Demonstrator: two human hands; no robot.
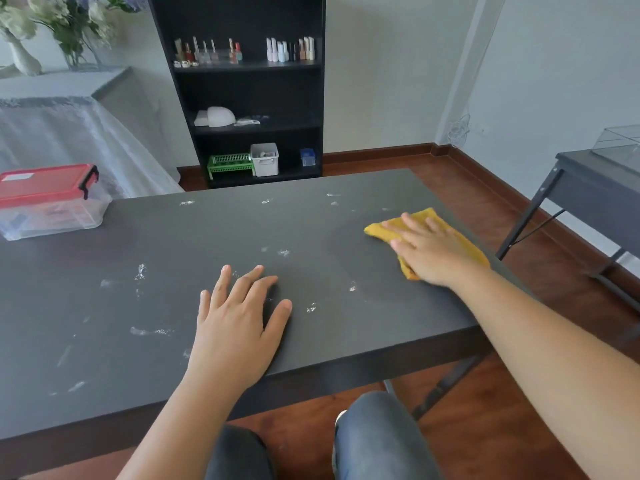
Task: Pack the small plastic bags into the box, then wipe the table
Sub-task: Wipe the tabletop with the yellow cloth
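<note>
My right hand point(427, 249) lies flat on a yellow cloth point(465, 245), pressing it onto the dark table point(173, 244) near the right edge. My left hand point(239, 323) rests palm down on the table near the front edge, fingers spread, holding nothing. A clear plastic box with a red lid point(48, 199) stands closed at the table's far left; its contents are hard to make out. White smudges point(152, 330) dot the table top, mostly left and centre.
A black shelf unit point(242, 98) with bottles and bins stands behind the table. A cloth-covered table with flower vases point(52, 109) is at the left. Another dark desk point(602, 188) stands at the right. My knees point(377, 438) are under the front edge.
</note>
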